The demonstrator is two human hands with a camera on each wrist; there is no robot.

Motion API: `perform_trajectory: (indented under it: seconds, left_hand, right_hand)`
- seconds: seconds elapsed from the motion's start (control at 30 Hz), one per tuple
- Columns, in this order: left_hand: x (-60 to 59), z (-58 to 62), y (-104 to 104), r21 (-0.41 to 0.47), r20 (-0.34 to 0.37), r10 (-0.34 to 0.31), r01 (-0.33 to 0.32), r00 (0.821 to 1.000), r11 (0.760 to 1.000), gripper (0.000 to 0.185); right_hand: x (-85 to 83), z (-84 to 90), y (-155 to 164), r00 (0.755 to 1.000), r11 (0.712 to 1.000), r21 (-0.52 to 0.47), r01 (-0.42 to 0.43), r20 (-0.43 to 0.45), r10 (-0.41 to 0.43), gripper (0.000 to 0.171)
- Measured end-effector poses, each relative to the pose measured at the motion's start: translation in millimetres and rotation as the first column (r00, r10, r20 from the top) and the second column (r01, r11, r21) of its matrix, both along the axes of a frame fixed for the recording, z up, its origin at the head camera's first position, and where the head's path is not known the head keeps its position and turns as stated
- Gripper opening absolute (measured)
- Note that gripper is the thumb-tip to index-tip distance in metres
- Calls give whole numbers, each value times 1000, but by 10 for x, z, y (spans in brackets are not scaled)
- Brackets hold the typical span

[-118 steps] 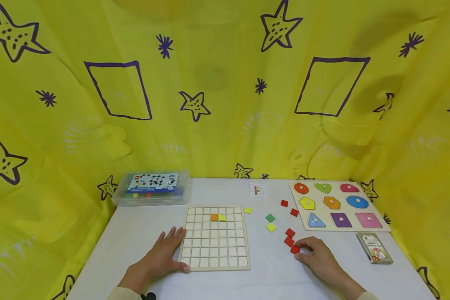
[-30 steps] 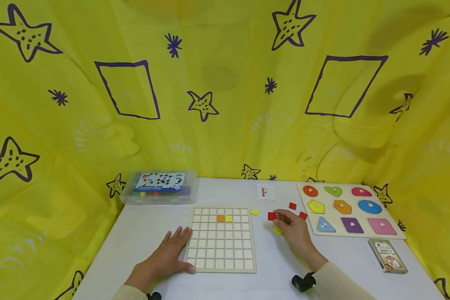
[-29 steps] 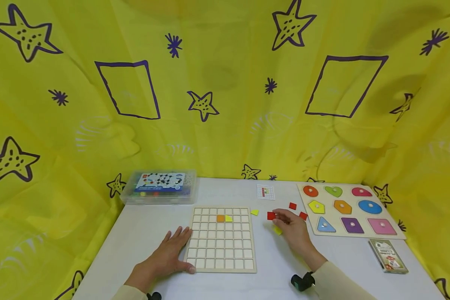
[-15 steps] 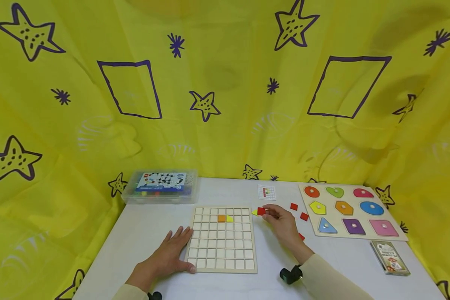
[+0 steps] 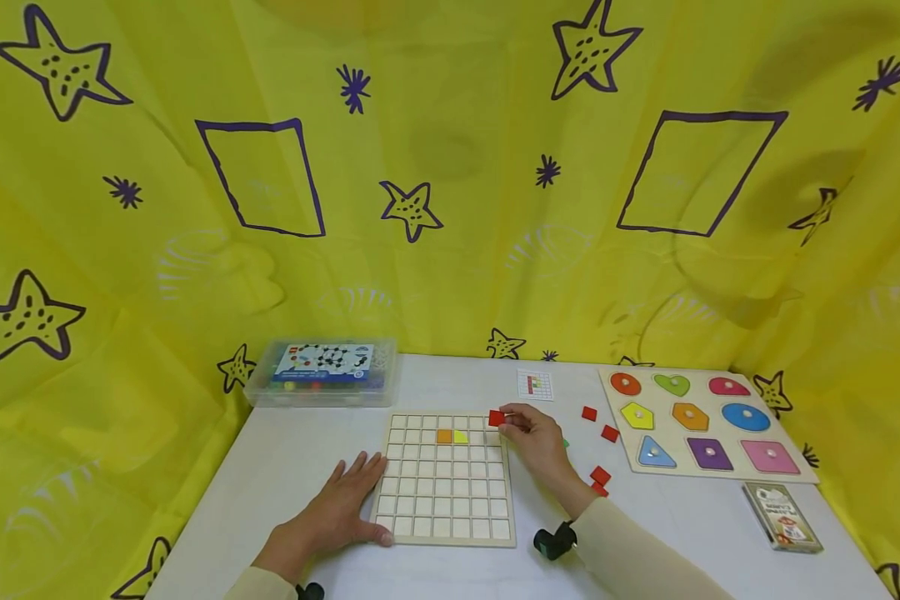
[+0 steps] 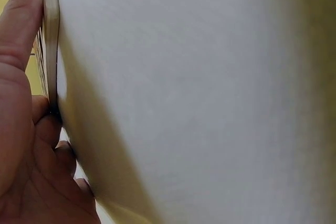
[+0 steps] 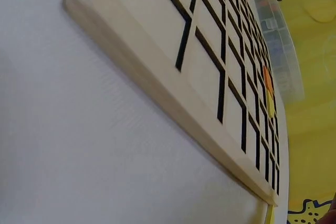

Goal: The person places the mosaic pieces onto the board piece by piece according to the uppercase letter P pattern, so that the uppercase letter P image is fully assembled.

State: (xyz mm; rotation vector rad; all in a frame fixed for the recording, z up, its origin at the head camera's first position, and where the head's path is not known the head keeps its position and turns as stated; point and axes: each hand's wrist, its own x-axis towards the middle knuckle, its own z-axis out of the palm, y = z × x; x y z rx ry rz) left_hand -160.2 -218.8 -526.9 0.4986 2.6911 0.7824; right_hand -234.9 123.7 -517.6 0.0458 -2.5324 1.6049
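A wooden grid board (image 5: 452,504) lies flat on the table, holding an orange square tile (image 5: 445,437) and a yellow tile with a slanted side (image 5: 461,437) side by side in its second row. Between thumb and fingertips, my right hand (image 5: 538,442) pinches a red square tile (image 5: 497,418) over the board's far right corner. My left hand (image 5: 337,507) rests along the board's left edge, fingers straight and thumb at the near left corner. In the left wrist view that hand (image 6: 31,150) touches the board's edge (image 6: 51,35).
Several red tiles lie right of my hand, including one red tile (image 5: 588,413) near the shape puzzle (image 5: 667,429). A green tile (image 5: 566,443) is mostly hidden by my right hand. Beyond are a pattern card (image 5: 535,385) and a plastic box (image 5: 322,375). A card pack (image 5: 782,517) lies right.
My right hand has lifted a red tile from the near group and carried it left and away to the board's far right corner. The left hand has stayed at the board; the view shifted slightly.
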Motion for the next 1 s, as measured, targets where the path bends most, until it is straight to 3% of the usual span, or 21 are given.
perform_trajectory:
  seconds: [0.43,0.77,1.0]
  left_hand:
    - [17,1,0,8,3,10,-10,1000,1000,124]
    - [13,-2,-5,13,-15,-1,1,1000,1000,124]
    - [15,6,7,7,-8,5,-5,1000,1000,123]
  right_hand:
    - [-118,96,-357,997,996,-56,-75,-13,74,22]
    - [-181,54,-611,991,985,-118,-128,20,132,21]
    - [-198,-6,-722,990,988,-84,-130,45,134,20]
